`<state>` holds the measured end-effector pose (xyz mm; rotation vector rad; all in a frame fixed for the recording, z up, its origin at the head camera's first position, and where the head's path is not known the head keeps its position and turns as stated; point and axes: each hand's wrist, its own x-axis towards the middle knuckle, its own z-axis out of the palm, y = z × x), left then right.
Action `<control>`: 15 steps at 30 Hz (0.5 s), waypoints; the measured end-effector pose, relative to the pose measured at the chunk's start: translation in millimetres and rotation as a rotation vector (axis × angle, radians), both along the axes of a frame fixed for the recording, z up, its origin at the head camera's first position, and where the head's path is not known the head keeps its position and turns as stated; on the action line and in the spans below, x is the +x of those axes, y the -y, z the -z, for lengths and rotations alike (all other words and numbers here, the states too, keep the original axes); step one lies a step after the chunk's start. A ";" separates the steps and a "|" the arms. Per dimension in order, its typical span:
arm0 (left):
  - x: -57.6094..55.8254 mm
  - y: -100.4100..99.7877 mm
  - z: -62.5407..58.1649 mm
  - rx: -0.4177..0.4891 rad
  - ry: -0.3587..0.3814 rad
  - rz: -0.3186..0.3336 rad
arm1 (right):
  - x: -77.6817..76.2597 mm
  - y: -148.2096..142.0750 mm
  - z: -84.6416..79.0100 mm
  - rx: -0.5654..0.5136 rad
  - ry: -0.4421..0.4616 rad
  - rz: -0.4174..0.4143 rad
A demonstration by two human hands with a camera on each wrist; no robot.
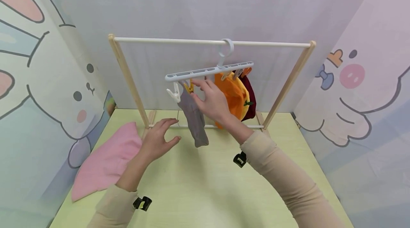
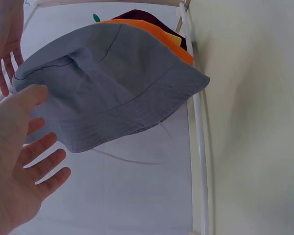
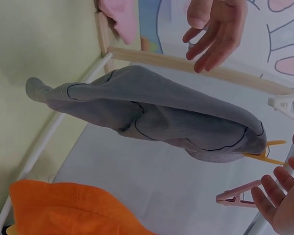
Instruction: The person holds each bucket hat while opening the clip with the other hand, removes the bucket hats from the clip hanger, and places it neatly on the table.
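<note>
A grey bucket hat (image 1: pixel 193 119) hangs crown and brim sideways from a yellow clip (image 1: pixel 189 87) under the light-blue hanger (image 1: pixel 198 73). My right hand (image 1: pixel 213 101) is right beside that clip; in the right wrist view its fingers (image 3: pixel 273 191) are spread and relaxed, just off the clip's handles. To the left of the hat, my left hand (image 1: pixel 157 142) is held in the air, thumb and fingers apart, with nothing in it. A white clip (image 1: pixel 174 93) dangles at the hanger's left end, and a pink clip (image 3: pixel 237 195) hangs near the right fingers.
The hanger hooks over the white rail (image 1: pixel 173 40) of a wooden-legged rack. On its right side hang an orange hat (image 1: pixel 234 96) and a dark red one (image 1: pixel 251 94), held by more clips. Pink cloth (image 1: pixel 110 160) lies on the table at the left. Printed curtains surround the table.
</note>
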<state>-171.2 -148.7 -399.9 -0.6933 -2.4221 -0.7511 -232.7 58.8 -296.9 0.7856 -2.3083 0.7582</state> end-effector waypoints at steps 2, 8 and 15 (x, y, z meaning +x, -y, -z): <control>-0.1 -4.5 -2.2 0.012 0.015 0.009 | -1.2 -0.7 1.7 -0.010 0.008 0.003; -0.8 -15.7 -6.3 0.069 0.031 0.004 | -4.6 -3.0 6.9 -0.030 0.012 0.014; 0.3 -29.5 -7.1 0.169 0.026 -0.007 | -7.7 -5.8 10.2 -0.033 0.039 0.042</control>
